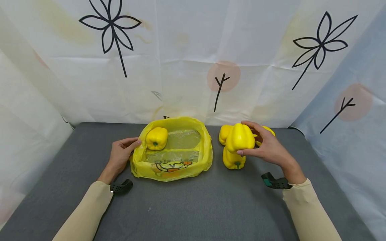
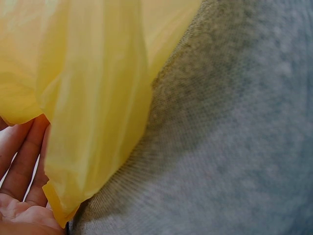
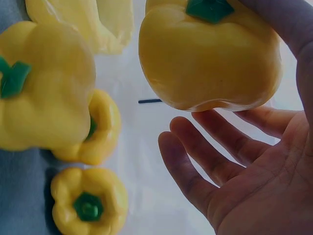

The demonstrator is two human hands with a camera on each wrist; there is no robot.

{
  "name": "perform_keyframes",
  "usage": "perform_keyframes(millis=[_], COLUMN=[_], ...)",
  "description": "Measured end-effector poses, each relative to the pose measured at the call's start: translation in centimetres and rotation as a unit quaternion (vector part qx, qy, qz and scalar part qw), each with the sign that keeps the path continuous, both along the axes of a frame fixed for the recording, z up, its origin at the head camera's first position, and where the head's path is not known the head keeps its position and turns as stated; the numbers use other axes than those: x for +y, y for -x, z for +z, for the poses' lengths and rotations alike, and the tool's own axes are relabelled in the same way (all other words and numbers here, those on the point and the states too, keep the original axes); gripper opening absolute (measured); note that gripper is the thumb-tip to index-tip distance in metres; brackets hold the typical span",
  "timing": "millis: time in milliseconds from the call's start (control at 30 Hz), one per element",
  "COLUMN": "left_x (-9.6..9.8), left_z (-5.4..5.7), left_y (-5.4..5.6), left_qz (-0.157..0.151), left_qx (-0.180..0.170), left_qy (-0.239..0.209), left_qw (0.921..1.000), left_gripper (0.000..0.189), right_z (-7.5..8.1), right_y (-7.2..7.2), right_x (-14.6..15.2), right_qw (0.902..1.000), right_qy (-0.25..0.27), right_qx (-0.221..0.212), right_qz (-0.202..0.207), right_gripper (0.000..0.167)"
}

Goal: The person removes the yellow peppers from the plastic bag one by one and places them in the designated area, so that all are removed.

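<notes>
A yellow plastic bag (image 1: pixel 207 152) stands with its mouth spread wide and its rim rolled outward. One yellow bell pepper (image 1: pixel 156 138) lies inside at its left end. At the bag's left edge my left hand (image 1: pixel 118 155) pinches the rim; in the left wrist view the yellow plastic (image 2: pixel 98 98) hides part of the fingers. To the right of the bag, my right hand (image 1: pixel 272 149) grips another yellow bell pepper (image 1: pixel 240 139) between thumb and fingers, raised above the others. Its green stem (image 3: pixel 210 9) shows in the right wrist view.
Several more yellow bell peppers sit under and behind the held one: a front pepper (image 1: pixel 233 162), one at the back left (image 1: pixel 223 134) and one partly hidden behind my hand (image 1: pixel 269 130). A patterned white cloth (image 1: pixel 181 83) hangs behind the dark grey table (image 1: pixel 187 211).
</notes>
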State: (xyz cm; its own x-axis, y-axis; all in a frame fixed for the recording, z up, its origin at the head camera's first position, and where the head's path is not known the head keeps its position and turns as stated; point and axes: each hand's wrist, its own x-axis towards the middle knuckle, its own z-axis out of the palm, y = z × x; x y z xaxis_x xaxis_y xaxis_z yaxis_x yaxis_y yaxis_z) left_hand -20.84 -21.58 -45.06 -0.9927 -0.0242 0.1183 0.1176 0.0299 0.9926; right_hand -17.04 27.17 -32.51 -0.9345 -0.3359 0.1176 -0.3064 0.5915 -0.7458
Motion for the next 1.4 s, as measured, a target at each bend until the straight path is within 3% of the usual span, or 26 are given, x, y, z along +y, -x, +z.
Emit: perform_keyframes(millis=[367, 600, 1033, 1400], left_x=[0.1, 0.1, 0.0, 0.0], left_z=[0.0, 0.0, -0.1, -0.2], left_y=[-0.1, 0.0, 0.1, 0.0], left_qz=[0.004, 0.004, 0.005, 0.003], left_qx=[0.002, -0.001, 0.0, 0.002], left_qy=[0.016, 0.012, 0.015, 0.012], left_qw=[0.9999, 0.9999, 0.9999, 0.9999], left_gripper=[0.045, 0.045, 0.045, 0.045], right_z=[0.0, -0.4, -1.5, -2.8], right_y=[-1.0, -1.5, -2.3, -2.2], right_x=[2.1, 3.4, 5.3, 6.3], right_qw=[0.9992, 0.9985, 0.9974, 0.9956], right_qy=[-0.006, -0.006, -0.007, -0.002], right_qx=[-0.002, 0.023, 0.02, -0.028], right_qz=[-0.038, -0.049, -0.07, -0.089], right_gripper=[0.092, 0.091, 0.092, 0.094])
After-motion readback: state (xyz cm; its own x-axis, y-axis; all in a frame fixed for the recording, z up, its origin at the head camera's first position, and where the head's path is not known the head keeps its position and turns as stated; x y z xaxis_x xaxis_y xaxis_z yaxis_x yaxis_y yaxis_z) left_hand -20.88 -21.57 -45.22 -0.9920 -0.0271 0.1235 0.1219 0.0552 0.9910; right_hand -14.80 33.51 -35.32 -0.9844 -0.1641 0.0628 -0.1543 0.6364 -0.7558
